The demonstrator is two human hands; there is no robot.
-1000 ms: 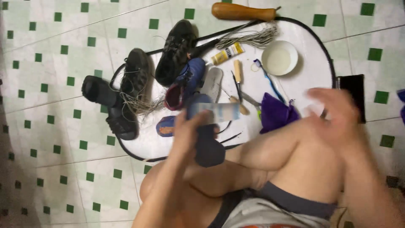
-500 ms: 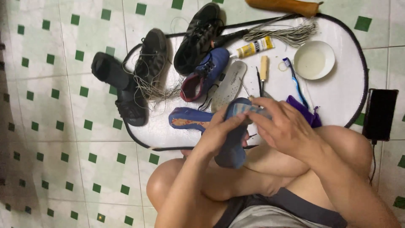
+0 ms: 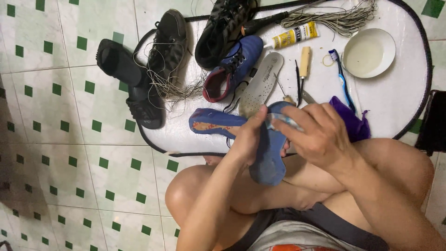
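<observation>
Seen from above, the person sits with bare knees drawn up and both forearms reaching forward over the thighs, the hands meeting close together in front of the knees. The left hand (image 3: pixel 251 137) comes up from the lower middle, wrist straight, its fingers and thumb curled closed in a grip with the thumb pointing upward. The right hand (image 3: pixel 318 132) enters from the lower right with its back turned to the camera, the wrist bent inward and the fingers bunched and pinched together at their tips, just beside the left thumb.
</observation>
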